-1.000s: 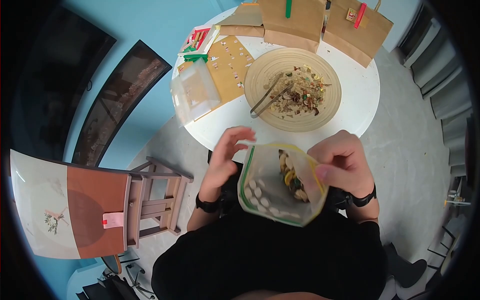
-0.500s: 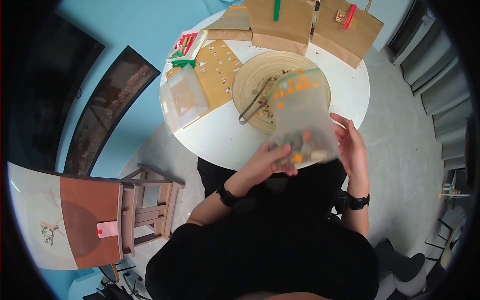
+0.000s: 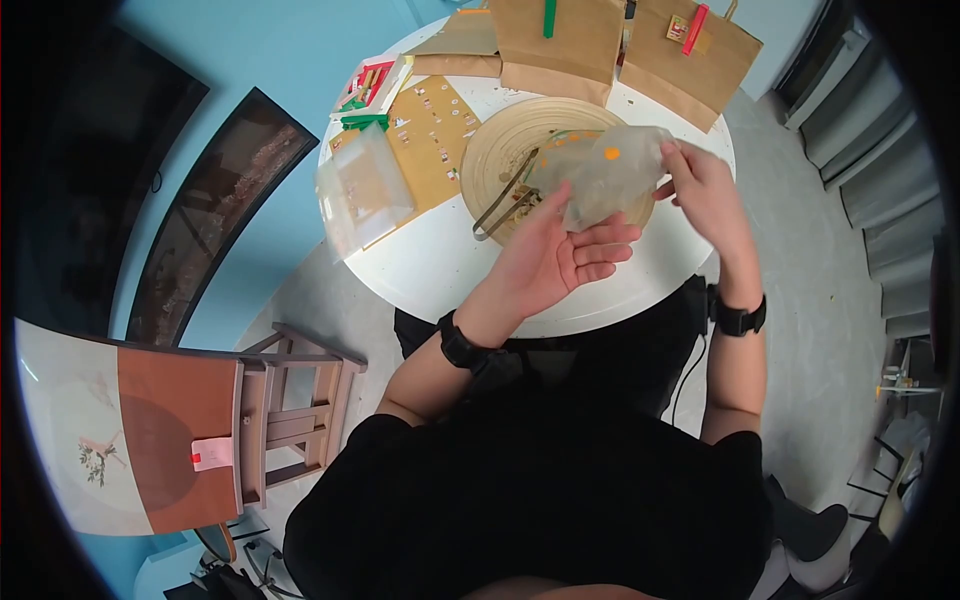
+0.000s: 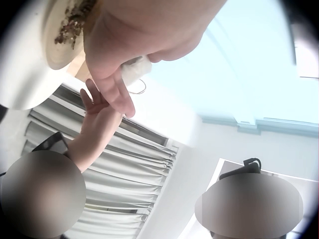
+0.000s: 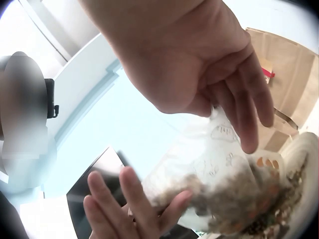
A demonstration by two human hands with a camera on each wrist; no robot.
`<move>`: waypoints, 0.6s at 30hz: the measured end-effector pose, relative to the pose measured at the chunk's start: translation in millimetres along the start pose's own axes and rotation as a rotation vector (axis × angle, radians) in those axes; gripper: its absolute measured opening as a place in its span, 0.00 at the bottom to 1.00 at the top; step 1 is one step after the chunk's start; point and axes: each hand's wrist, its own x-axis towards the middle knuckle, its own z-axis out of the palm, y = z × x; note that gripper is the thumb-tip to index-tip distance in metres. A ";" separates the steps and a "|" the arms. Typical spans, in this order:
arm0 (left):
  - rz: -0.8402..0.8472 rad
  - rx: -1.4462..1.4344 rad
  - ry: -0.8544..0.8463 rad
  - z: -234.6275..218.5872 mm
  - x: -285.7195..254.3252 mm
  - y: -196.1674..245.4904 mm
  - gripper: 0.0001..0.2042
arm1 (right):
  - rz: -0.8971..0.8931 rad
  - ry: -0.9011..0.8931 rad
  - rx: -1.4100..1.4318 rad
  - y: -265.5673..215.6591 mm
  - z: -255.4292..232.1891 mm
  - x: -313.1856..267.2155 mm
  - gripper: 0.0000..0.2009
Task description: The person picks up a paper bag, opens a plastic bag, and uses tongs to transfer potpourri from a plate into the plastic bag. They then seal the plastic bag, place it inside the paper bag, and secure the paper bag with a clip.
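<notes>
A translucent zip bag (image 3: 625,170) with orange marks and a green edge hangs tilted over the round plate (image 3: 482,150), its bottom end raised. My right hand (image 3: 708,200) pinches that raised end between thumb and fingers. Below and to the left of the bag, my left hand (image 3: 550,258) has its palm turned up and its fingers loosely extended, thumb right at the bag's side. In the right wrist view a brown mix (image 5: 234,199) of dried pieces is massed toward the bag's lower end. Metal tongs (image 3: 492,212) lean on the plate's left rim, partly covered by the bag.
Brown paper bags (image 3: 690,60) with coloured clips stand along the table's back. At the left lie a sticker sheet (image 3: 432,120), a clear plastic box (image 3: 370,190) and a tray (image 3: 370,88) of red and green clips. A wooden chair (image 3: 300,420) stands left of the table.
The bag has gone from upright near my body to tipped over the plate. My right hand let go of its rim and now pinches its bottom end; my left hand gripped its bottom, then loosened.
</notes>
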 end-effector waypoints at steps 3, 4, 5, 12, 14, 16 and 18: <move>0.003 0.004 -0.059 -1.7 -0.4 8.9 0.38 | -0.003 -0.055 -0.013 -25.8 -13.4 15.3 0.22; 0.007 -0.015 -0.073 -2.3 -1.0 11.6 0.38 | 0.002 -0.058 0.000 -32.2 -15.6 18.7 0.23; 0.011 -0.033 -0.088 -2.7 -1.6 14.8 0.38 | 0.006 -0.058 0.014 -36.8 -17.4 22.2 0.24; 0.044 0.024 0.007 10.7 -13.7 33.4 0.40 | -0.021 -0.033 -0.088 -65.2 -20.0 26.1 0.24; 0.035 0.006 -0.033 1.2 -9.3 39.2 0.39 | -0.007 -0.053 -0.179 -74.4 -18.4 30.1 0.24; 0.029 0.005 -0.068 -0.5 -11.5 41.8 0.39 | -0.011 -0.042 -0.195 -77.1 -17.5 28.3 0.24; 0.043 0.022 -0.109 4.9 -16.6 46.4 0.39 | -0.052 -0.001 -0.146 -80.0 -19.4 28.6 0.24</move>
